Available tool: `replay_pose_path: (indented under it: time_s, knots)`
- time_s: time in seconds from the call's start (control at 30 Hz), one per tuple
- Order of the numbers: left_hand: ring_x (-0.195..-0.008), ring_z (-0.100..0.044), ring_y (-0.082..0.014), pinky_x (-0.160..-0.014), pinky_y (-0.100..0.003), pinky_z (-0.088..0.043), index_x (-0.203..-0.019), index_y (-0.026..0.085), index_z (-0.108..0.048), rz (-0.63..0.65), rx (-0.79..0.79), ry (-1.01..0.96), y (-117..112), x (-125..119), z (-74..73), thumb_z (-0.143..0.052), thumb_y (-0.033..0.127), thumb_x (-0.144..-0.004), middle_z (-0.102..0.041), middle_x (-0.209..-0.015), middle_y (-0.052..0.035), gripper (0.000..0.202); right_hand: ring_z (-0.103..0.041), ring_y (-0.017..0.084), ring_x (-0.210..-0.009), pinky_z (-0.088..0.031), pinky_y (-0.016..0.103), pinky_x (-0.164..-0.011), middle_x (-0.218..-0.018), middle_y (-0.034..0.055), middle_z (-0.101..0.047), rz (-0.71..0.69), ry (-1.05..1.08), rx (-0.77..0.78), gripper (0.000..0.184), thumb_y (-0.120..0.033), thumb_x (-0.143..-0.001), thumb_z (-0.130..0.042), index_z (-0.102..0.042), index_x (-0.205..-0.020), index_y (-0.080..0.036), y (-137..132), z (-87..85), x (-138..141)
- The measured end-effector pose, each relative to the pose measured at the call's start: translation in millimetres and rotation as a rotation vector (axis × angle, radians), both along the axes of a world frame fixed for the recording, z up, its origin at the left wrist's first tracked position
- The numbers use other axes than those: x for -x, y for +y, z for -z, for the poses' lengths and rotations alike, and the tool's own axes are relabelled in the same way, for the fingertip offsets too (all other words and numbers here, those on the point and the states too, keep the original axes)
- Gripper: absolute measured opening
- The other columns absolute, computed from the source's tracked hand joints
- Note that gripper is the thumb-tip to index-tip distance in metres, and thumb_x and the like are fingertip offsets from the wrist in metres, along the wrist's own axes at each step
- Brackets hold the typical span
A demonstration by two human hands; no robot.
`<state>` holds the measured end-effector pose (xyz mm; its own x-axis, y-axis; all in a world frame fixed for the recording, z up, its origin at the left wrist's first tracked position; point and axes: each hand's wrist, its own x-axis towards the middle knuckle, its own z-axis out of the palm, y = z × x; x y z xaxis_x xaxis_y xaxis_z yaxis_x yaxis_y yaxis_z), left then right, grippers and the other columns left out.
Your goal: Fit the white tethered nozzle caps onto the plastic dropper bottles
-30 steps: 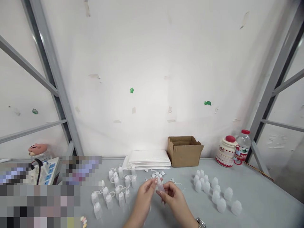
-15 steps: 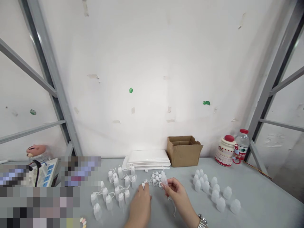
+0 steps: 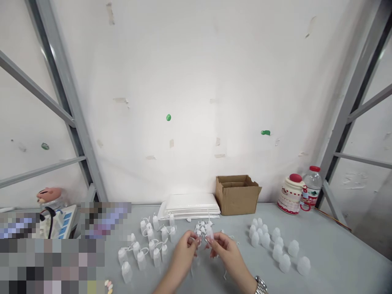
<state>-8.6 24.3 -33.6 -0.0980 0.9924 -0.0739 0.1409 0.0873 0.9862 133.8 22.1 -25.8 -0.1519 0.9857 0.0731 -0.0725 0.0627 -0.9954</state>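
Note:
My right hand [image 3: 225, 251] is closed on a small translucent plastic bottle [image 3: 210, 232], held upright over the grey table [image 3: 330, 245]. My left hand [image 3: 183, 247] pinches a small white cap piece with a thin loop beside that bottle, fingertips almost touching the right hand's. Just beyond the hands lies a heap of white caps with loops [image 3: 202, 226]. To the left stand several capped bottles with tethers [image 3: 147, 245]. To the right stand several uncapped translucent bottles [image 3: 277, 245].
A stack of white bags [image 3: 191, 204] and an open cardboard box [image 3: 237, 194] sit against the wall. A red-lidded jar [image 3: 290, 195] and a water bottle [image 3: 310, 188] stand at the right. A pink toy figure [image 3: 49, 195] is at the left. Grey shelf struts frame both sides.
My left hand reached down to the caps, then rose back with a cap piece to meet the right hand. The right hand kept the bottle throughout.

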Motion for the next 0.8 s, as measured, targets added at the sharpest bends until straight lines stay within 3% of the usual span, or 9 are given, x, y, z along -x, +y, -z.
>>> replay_pose_path:
  time_s: [0.13, 0.33, 0.6, 0.8]
  knots:
    - [-0.043, -0.047, -0.0128, -0.049, -0.026, -0.036, -0.060, 0.020, -0.052, -0.015, 0.047, -0.268, 5, 1, -1.6, -0.068, 0.048, -0.054, -0.047, -0.041, 0.0060, 0.032, -0.054, 0.013, -0.048, -0.045, 0.027, -0.053, -0.062, 0.0008, -0.062, -0.022, 0.012, 0.001, 0.043, -0.057, -0.061, -0.064, -0.063, -0.071, -0.016, 0, 5.5, 2]
    - [-0.057, -0.057, -0.0116, -0.064, -0.026, -0.044, -0.066, 0.019, -0.057, -0.040, 0.097, -0.569, -3, 1, -8.8, -0.075, 0.039, -0.052, -0.058, -0.057, 0.0027, 0.031, -0.054, 0.013, -0.048, -0.046, 0.027, -0.052, -0.061, 0.0008, -0.062, -0.056, 0.015, 0.001, 0.042, -0.057, -0.060, -0.065, -0.063, -0.070, -0.016, -1, 10.6, 6]
    - [-0.057, -0.057, -0.0123, -0.062, -0.026, -0.043, -0.070, 0.017, -0.058, 0.064, 0.092, -0.695, -5, -8, -6.8, -0.077, 0.036, -0.052, -0.064, -0.059, -0.0010, 0.032, -0.051, 0.013, -0.050, -0.045, 0.027, -0.053, -0.065, 0.0017, -0.062, -0.080, -0.011, -0.045, 0.041, -0.054, -0.065, -0.062, -0.068, -0.079, -0.016, -4, 6.7, 7]
    - [-0.053, -0.057, -0.0112, -0.057, -0.024, -0.041, -0.066, 0.017, -0.058, 0.088, 0.136, -0.698, -6, -10, -8.1, -0.076, 0.036, -0.054, -0.063, -0.055, -0.0002, 0.030, -0.052, 0.014, -0.054, -0.045, 0.028, -0.055, -0.068, 0.0025, -0.062, -0.052, -0.038, -0.078, 0.039, -0.051, -0.069, -0.060, -0.068, -0.085, -0.017, -2, 13.3, 6]
